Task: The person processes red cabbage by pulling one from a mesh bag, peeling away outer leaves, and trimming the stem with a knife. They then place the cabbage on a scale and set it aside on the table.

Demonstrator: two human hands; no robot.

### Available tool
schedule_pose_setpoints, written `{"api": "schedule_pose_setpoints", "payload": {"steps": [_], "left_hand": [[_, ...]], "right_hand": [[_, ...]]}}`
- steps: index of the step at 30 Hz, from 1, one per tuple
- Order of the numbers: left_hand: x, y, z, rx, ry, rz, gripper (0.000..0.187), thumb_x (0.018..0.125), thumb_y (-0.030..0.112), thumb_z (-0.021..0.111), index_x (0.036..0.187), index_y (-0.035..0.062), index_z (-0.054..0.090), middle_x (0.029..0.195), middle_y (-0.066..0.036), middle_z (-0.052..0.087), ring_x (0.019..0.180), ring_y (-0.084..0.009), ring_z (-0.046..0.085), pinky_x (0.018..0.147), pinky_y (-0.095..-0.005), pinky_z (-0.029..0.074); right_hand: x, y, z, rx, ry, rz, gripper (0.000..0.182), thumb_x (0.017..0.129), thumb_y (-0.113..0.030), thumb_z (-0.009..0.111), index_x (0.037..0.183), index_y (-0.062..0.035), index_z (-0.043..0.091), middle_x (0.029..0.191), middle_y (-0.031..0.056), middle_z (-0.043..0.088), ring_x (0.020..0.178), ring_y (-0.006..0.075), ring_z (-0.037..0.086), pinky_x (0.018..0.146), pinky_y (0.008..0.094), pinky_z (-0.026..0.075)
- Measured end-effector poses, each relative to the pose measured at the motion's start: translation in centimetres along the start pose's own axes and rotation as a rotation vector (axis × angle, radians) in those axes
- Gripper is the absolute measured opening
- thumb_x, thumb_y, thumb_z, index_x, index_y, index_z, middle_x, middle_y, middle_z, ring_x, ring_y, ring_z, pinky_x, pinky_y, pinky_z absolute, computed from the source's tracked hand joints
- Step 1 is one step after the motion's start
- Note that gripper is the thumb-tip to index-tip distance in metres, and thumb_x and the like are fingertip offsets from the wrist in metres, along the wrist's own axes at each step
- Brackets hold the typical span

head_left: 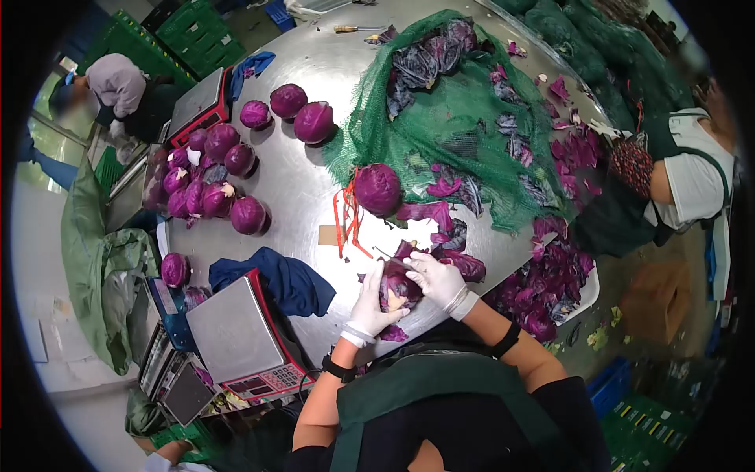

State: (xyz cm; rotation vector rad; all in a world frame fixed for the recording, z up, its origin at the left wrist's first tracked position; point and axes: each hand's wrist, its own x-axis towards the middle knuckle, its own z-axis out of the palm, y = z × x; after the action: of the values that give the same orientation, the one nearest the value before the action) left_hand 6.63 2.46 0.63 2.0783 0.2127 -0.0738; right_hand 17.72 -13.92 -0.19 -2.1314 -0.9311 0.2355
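Both my hands wear white gloves and are at the near edge of the metal table. My left hand [368, 308] grips a red cabbage [396, 289] from its left side, the pale stem end facing me. On the cabbage's right, my right hand [437, 280] is closed around a knife, mostly hidden; its thin blade [385, 254] points up and left over the cabbage. Loose purple leaves [464, 266] lie around my hands. A whole red cabbage [377, 189] sits farther up, beside red ties [348, 220] and a green mesh bag [464, 118].
Several cabbages [248, 215] stand on the left of the table. A scale [236, 330] and blue cloth [275, 282] are near left. A white tub [587, 295] full of leaves is at right. Co-workers stand far left [118, 86] and right [692, 165]. Another knife [346, 29] lies at the back.
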Motion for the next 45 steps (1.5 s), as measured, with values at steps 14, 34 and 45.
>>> {"api": "schedule_pose_setpoints", "payload": {"steps": [14, 34, 45], "left_hand": [[-1.7, -0.2, 0.4, 0.086, 0.071, -0.027, 0.095, 0.063, 0.037, 0.079, 0.135, -0.0007, 0.029, 0.133, -0.026, 0.035, 0.127, -0.0366, 0.034, 0.106, -0.0386, 0.028], [-1.0, -2.1, -1.3, -0.147, 0.055, -0.144, 0.083, 0.067, 0.036, 0.077, 0.13, -0.0005, 0.036, 0.119, -0.021, 0.048, 0.11, -0.0295, 0.05, 0.096, -0.0362, 0.039], [-3.3, -2.8, -1.1, 0.149, 0.118, -0.017, 0.093, 0.062, 0.034, 0.079, 0.135, 0.0031, 0.03, 0.128, -0.023, 0.039, 0.12, -0.0363, 0.038, 0.103, -0.0412, 0.031]], "right_hand": [[0.3, 2.4, -1.4, 0.176, 0.007, 0.289, 0.05, 0.077, -0.034, 0.065, 0.108, 0.0043, 0.056, 0.097, 0.0226, 0.062, 0.09, 0.0317, 0.062, 0.08, 0.0355, 0.048], [-0.6, 0.1, 2.0, -0.188, -0.096, 0.307, 0.021, 0.079, -0.023, 0.052, 0.092, -0.0068, 0.056, 0.067, 0.0196, 0.062, 0.062, 0.0356, 0.063, 0.06, 0.0468, 0.051], [-0.7, -4.7, -0.2, -0.142, -0.252, -0.002, 0.046, 0.076, -0.039, 0.063, 0.109, -0.0078, 0.054, 0.097, 0.0146, 0.057, 0.081, 0.0293, 0.063, 0.068, 0.0396, 0.052]]}}
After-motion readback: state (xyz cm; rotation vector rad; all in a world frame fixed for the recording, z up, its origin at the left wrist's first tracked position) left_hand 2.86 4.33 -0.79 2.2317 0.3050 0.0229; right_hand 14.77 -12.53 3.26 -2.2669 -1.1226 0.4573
